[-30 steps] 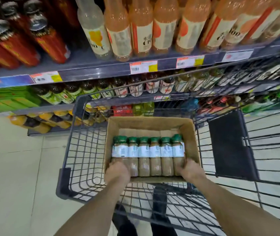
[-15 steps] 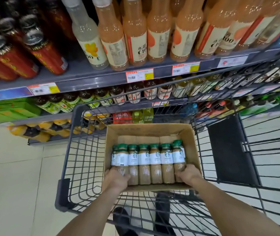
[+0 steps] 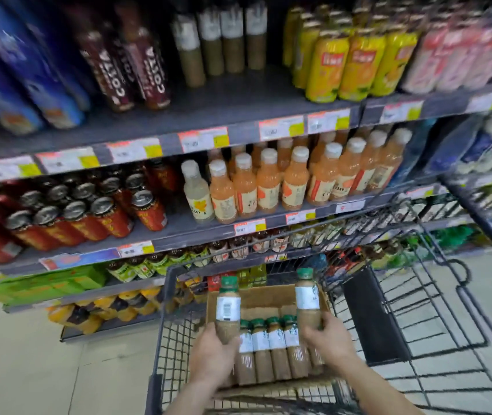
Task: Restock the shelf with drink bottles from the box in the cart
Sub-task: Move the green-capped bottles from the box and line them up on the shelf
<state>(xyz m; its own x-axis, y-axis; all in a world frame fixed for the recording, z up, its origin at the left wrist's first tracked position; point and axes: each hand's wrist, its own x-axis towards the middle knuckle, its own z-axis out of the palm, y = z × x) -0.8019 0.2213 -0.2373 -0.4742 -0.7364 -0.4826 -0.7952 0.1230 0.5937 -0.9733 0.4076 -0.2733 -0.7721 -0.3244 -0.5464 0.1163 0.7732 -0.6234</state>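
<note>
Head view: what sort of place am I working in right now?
Most likely a supermarket drinks aisle: long shelves packed with rows of bottles, price tags along the shelf edges, and a wire cart holding a cardboard box of green-capped bottles.

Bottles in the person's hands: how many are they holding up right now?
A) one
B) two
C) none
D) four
B: the left hand grips the left bottle and the right hand grips the right bottle, both held above the row that lies in the box.
</note>
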